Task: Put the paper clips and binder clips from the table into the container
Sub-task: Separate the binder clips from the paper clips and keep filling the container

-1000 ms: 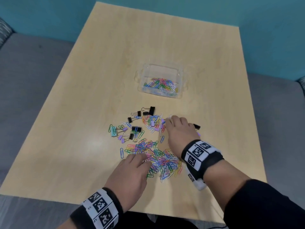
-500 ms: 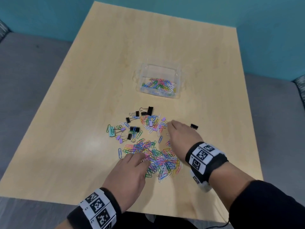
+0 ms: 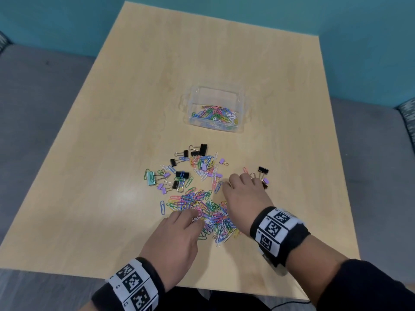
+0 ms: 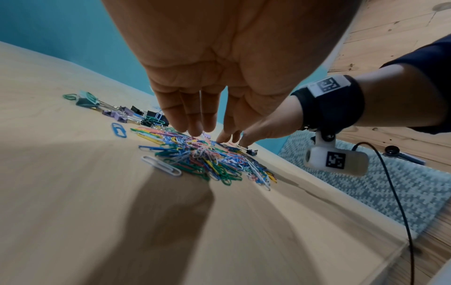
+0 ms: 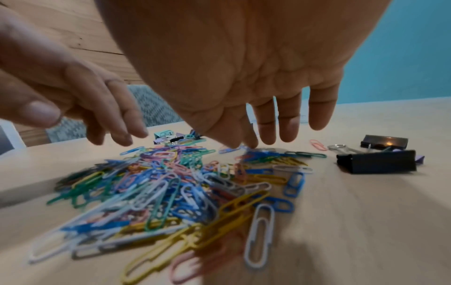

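A clear plastic container (image 3: 239, 113) stands mid-table with several coloured paper clips in it. Nearer me lies a big heap of coloured paper clips (image 3: 202, 207) (image 4: 202, 158) (image 5: 171, 183). Black, purple and mint binder clips (image 3: 182, 175) are scattered beyond it, mixed with more paper clips. My left hand (image 3: 193, 217) (image 4: 209, 131) rests its straight fingertips on the heap's near-left side. My right hand (image 3: 226, 182) (image 5: 241, 144) hovers palm down, fingers extended, with thumb and forefinger tips touching the table at the heap's far right. A black binder clip (image 3: 263, 169) (image 5: 375, 162) lies just right of it.
The wooden table (image 3: 134, 108) has bare surface on the left, the right and behind the container. Its near edge runs just under my wrists. A grey sofa and a teal wall surround it.
My right hand has drawn back a little toward me, uncovering the binder clips at its right. My left hand has stayed on the heap.
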Demonstrator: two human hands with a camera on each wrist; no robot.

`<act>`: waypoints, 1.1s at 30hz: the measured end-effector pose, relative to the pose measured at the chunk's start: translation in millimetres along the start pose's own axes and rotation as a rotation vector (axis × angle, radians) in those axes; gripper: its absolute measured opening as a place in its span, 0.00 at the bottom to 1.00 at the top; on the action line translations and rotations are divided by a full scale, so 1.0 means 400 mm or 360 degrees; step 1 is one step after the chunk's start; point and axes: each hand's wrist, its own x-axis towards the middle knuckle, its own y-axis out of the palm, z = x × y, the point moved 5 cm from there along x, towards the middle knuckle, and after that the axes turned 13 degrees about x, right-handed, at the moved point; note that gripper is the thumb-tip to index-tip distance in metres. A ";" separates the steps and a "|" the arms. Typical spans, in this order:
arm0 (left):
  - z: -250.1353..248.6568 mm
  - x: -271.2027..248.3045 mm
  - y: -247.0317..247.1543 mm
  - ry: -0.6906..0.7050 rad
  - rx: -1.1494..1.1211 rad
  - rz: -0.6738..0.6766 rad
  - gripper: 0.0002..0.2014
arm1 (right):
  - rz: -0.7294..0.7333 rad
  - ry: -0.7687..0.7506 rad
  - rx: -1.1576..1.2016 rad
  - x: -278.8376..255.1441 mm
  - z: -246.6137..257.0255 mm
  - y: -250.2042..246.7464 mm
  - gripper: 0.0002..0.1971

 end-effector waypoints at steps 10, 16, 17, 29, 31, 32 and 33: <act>0.002 -0.003 -0.002 0.0004 0.0007 -0.0031 0.19 | -0.0079 0.0047 0.0055 0.034 -0.012 -0.018 0.30; 0.009 -0.014 0.002 -0.0005 -0.0010 -0.0014 0.19 | -0.0100 0.0308 0.0004 0.012 -0.066 -0.039 0.26; 0.010 -0.015 0.002 -0.0013 -0.0015 -0.0012 0.19 | -0.0105 0.0386 0.0010 0.001 -0.073 -0.044 0.27; -0.015 -0.011 0.000 0.0082 -0.0033 0.0033 0.19 | 0.0168 0.0579 0.0389 0.059 -0.014 -0.029 0.45; -0.013 -0.014 -0.001 0.0072 -0.0038 0.0030 0.19 | 0.0170 0.0588 0.0403 0.033 -0.029 -0.025 0.44; -0.012 -0.015 0.000 0.0068 -0.0034 0.0029 0.19 | 0.0157 0.0576 0.0414 0.017 -0.036 -0.020 0.43; -0.011 -0.017 0.002 0.0068 -0.0023 0.0032 0.19 | 0.0147 0.0590 0.0443 0.004 -0.045 -0.015 0.42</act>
